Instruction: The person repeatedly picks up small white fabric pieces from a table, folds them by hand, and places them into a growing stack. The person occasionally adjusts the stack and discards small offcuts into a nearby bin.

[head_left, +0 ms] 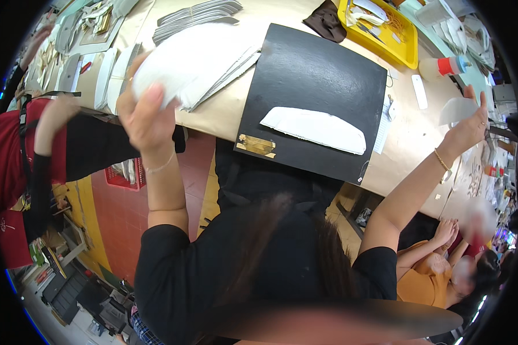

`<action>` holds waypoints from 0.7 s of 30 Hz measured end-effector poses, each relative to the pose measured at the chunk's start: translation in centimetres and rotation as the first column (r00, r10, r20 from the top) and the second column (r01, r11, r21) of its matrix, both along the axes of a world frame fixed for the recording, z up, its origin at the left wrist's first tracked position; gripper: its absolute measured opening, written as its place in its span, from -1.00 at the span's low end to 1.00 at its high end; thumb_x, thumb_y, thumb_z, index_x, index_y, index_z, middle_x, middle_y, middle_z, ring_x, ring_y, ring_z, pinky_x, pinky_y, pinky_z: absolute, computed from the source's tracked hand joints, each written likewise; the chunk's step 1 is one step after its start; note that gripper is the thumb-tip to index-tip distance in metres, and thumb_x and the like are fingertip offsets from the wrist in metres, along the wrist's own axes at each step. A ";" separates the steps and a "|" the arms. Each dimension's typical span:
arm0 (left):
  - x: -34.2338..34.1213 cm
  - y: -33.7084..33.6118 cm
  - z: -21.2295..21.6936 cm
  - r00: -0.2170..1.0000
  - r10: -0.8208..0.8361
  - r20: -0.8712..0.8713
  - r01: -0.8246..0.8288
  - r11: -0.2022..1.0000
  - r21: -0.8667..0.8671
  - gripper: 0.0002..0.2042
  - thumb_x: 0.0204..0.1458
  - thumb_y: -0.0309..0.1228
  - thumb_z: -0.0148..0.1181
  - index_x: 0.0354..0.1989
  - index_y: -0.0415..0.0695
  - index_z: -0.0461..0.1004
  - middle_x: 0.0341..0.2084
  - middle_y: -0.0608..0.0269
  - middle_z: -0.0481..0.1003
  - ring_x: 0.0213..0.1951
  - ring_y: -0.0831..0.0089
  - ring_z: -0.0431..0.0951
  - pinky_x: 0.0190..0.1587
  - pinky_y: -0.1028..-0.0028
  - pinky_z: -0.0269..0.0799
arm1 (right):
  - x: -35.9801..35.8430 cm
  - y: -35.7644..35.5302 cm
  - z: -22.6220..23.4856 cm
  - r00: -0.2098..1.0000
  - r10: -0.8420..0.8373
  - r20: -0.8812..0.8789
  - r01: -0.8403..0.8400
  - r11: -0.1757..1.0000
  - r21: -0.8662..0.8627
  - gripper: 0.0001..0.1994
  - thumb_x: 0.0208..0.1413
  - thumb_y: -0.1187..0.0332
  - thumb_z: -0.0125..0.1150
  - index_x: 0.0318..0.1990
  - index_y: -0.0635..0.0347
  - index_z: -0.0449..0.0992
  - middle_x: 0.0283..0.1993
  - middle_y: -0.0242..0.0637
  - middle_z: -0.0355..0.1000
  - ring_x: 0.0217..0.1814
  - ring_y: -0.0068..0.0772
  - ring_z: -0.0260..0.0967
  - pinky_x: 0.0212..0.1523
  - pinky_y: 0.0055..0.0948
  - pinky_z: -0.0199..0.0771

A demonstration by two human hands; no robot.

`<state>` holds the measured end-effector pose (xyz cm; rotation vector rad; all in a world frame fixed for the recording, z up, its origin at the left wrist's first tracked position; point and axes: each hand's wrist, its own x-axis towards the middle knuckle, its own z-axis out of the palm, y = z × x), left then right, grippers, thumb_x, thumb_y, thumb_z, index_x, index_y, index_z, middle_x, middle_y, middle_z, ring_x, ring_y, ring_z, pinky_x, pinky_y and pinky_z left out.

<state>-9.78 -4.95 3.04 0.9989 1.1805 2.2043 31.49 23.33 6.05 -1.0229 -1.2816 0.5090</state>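
Observation:
My left hand is raised over the table's left part and grips a thick stack of white curved pieces. My right hand reaches out to the far right and pinches a single white curved piece by its edge. Between my arms a black square mat lies on the tan table, with a small stack of white elongated pieces lying flat on it. A strip of gold tape sits at the mat's near left corner.
A yellow tray with scraps stands at the back right, beside a bottle with a red band. Grey stacked pieces lie at the back. A person in red and black works at left; another in orange sits lower right.

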 end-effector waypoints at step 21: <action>7.8 0.7 -5.6 0.605 -0.455 -0.654 -0.122 0.758 -0.641 -0.70 0.03 -0.36 0.32 -0.06 -0.17 0.53 -0.20 0.13 0.44 -0.17 0.30 0.44 -0.04 0.38 0.38 | -16.7 -9.4 -9.2 0.377 0.524 0.764 -0.573 0.780 -0.253 -0.47 0.11 0.09 0.31 0.17 0.20 0.46 0.40 0.04 0.15 0.44 0.15 0.08 0.37 -0.09 0.17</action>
